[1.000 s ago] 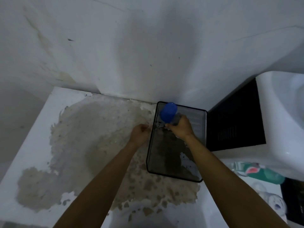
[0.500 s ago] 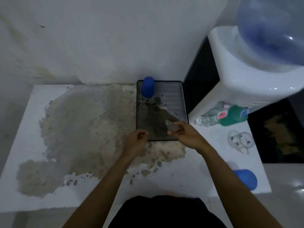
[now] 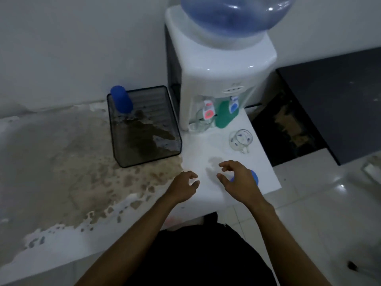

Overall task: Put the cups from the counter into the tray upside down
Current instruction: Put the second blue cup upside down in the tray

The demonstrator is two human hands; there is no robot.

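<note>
One blue cup (image 3: pixel 121 99) is standing upside down in the far left corner of the mesh tray (image 3: pixel 175 129) on the bench (image 3: pixel 206 153). Both hands, left (image 3: pixel 184 187) and right (image 3: pixel 237 178), are hovering open and empty; another blue cup (image 3: pixel 254 178) is lying just behind the right one, a glass cup (image 3: pixel 240 139) farther back.

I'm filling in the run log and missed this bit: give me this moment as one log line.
tray: one blue cup upside down | right hand: open, over second blue cup | left hand: empty | glass mug: on counter
</note>
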